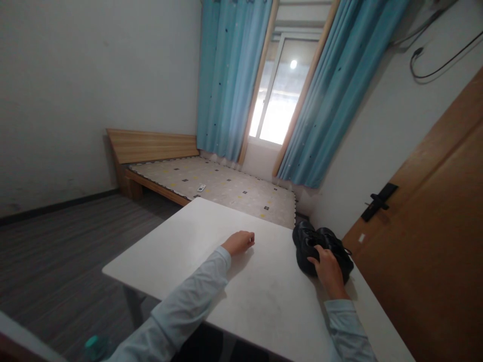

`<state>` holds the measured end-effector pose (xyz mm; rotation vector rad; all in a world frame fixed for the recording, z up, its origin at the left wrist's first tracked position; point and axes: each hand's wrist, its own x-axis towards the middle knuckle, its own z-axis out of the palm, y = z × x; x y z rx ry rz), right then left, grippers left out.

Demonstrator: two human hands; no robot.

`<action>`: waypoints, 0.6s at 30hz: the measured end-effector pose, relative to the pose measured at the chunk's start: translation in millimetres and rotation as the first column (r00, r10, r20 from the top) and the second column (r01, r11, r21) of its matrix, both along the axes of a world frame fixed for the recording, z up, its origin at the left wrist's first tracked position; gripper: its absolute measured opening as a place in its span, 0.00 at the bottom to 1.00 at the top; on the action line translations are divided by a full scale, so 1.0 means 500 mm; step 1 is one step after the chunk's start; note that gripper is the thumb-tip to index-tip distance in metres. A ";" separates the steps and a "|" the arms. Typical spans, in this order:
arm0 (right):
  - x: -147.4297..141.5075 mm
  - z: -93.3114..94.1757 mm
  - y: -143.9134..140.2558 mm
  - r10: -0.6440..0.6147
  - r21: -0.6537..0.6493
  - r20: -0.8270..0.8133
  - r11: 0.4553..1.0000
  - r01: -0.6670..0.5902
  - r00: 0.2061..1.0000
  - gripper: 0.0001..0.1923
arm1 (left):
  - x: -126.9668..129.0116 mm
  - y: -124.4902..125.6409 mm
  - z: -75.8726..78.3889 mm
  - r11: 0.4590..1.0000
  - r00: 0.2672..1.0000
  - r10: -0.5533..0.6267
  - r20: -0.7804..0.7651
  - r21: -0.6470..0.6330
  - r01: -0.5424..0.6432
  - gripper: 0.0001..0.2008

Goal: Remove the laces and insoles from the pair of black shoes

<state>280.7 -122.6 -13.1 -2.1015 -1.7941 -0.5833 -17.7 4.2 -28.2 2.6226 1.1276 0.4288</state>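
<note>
A pair of black lace-up shoes (305,246) stands side by side near the right edge of the white table (260,291). My right hand (329,269) is at the near end of the shoes, thumb and fingers closed on the black shoe at its opening. Part of the pair is covered by that hand. Toward the middle of the table, my left hand (239,242) hovers over or rests on the surface with its fingers curled in. Nothing shows between those fingers, and it is apart from the shoes.
Beyond the table is a low wooden bed (154,146) with a patterned mattress (226,183), on which a small white remote (201,188) lies. Blue curtains (234,75) flank the window. A wooden door (422,226) stands at right. A green-capped bottle (94,347) is at lower left.
</note>
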 end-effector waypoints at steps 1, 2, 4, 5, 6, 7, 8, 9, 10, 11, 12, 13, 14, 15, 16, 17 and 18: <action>-0.002 0.000 -0.001 -0.008 0.001 0.003 1.000 0.008 1.000 0.14 | -0.001 -0.001 0.001 1.000 1.000 -0.001 0.001 0.002 0.001 0.07; -0.004 0.000 -0.001 -0.014 0.003 0.006 1.000 0.014 1.000 0.14 | -0.001 -0.001 0.002 1.000 1.000 -0.003 0.002 0.003 0.003 0.07; -0.006 0.001 -0.003 -0.015 0.006 0.010 1.000 0.015 1.000 0.14 | -0.002 -0.002 0.003 1.000 1.000 -0.004 0.003 0.004 0.004 0.07; -0.007 0.002 -0.003 -0.013 0.007 0.012 1.000 0.013 1.000 0.14 | -0.003 -0.002 0.003 1.000 1.000 -0.003 0.004 0.004 0.003 0.07; -0.008 0.003 -0.004 -0.012 0.008 0.014 1.000 0.012 1.000 0.14 | -0.004 -0.003 0.004 1.000 1.000 -0.002 0.004 0.004 0.002 0.07; -0.009 0.004 -0.004 -0.011 0.008 0.017 1.000 0.011 1.000 0.14 | -0.004 -0.003 0.004 1.000 1.000 0.000 0.004 0.004 0.000 0.07; -0.009 0.005 -0.005 -0.009 0.008 0.022 1.000 0.009 1.000 0.14 | -0.005 -0.004 0.004 1.000 1.000 0.002 0.004 0.002 -0.002 0.07; -0.010 0.006 -0.005 -0.006 0.009 0.029 1.000 0.006 1.000 0.14 | -0.006 -0.004 0.005 1.000 1.000 0.004 0.004 0.001 -0.004 0.07; -0.010 0.007 -0.006 -0.003 0.011 0.037 1.000 0.003 0.999 0.14 | -0.006 -0.004 0.005 1.000 1.000 0.006 0.004 -0.001 -0.006 0.07; -0.011 0.008 -0.006 -0.001 0.014 0.045 1.000 0.000 0.999 0.14 | -0.007 -0.005 0.005 1.000 1.000 0.008 0.004 -0.003 -0.008 0.07; -0.011 0.008 -0.006 0.001 0.017 0.052 1.000 -0.002 0.999 0.13 | -0.007 -0.005 0.005 1.000 1.000 0.009 0.004 -0.005 -0.009 0.07; -0.012 0.009 -0.007 0.002 0.018 0.057 1.000 -0.003 0.998 0.13 | -0.008 -0.005 0.005 1.000 1.000 0.011 0.004 -0.006 -0.011 0.07; -0.013 0.010 -0.007 0.001 0.017 0.060 1.000 -0.002 0.998 0.13 | -0.008 -0.005 0.005 1.000 1.000 0.013 0.004 -0.007 -0.013 0.07; -0.014 0.012 -0.008 0.000 0.014 0.062 1.000 0.000 0.998 0.13 | -0.008 -0.005 0.004 1.000 1.000 0.014 0.004 -0.007 -0.014 0.07; -0.016 0.013 -0.009 -0.002 0.011 0.065 1.000 0.001 0.998 0.13 | -0.008 -0.005 0.004 1.000 1.000 0.014 0.005 -0.005 -0.014 0.07; -0.019 0.014 -0.009 -0.002 0.008 0.069 1.000 0.002 0.998 0.13 | -0.009 -0.005 0.003 1.000 1.000 0.014 0.005 -0.004 -0.014 0.07; -0.023 0.016 -0.010 -0.001 0.007 0.075 1.000 0.000 0.997 0.13 | -0.009 -0.004 0.002 1.000 1.000 0.013 0.006 -0.002 -0.013 0.07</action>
